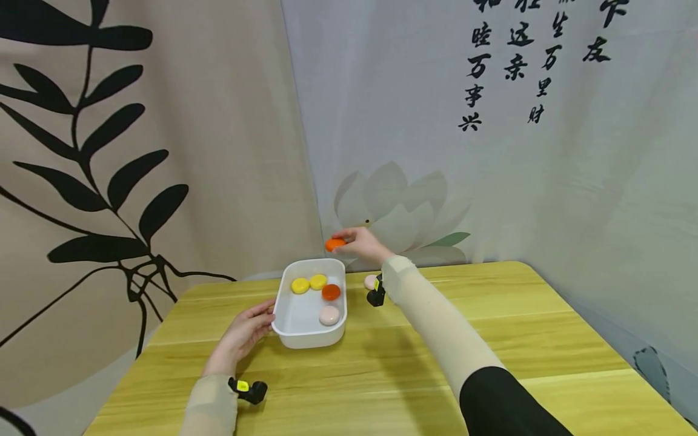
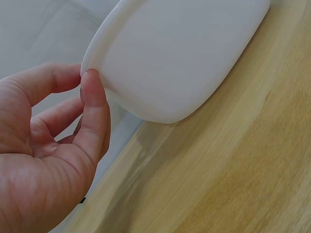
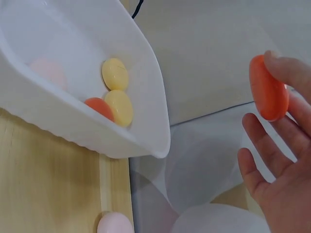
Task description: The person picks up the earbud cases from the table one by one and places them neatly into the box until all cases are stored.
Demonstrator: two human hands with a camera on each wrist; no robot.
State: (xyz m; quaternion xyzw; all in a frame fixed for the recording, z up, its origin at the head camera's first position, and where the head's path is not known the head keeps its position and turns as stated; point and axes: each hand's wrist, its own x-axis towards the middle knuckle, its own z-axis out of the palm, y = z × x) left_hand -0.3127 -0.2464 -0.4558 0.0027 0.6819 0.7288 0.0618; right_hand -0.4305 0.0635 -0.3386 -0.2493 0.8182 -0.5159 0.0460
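Observation:
A white rectangular plastic bin (image 1: 309, 341) sits on the table, seen from outside in the left wrist view. My left hand (image 1: 245, 336) pinches its left rim between thumb (image 2: 92, 87) and index finger. Inside the bin lie two yellow oval pieces (image 1: 300, 286), an orange-red oval piece (image 1: 331, 292) and a pale pink oval piece (image 1: 329, 315), all smooth and rounded. Above the bin's far right corner, my right hand (image 1: 364, 244) holds an orange oval piece (image 3: 268, 90) between thumb and fingers. In the right wrist view, two lower fingers (image 3: 265, 141) stand off from it.
On the wooden table (image 1: 545, 339), another pale pink oval piece (image 1: 371, 281) lies right of the bin, partly behind the right wrist camera (image 1: 376, 295). A printed curtain (image 1: 245, 151) hangs directly behind the table's far edge.

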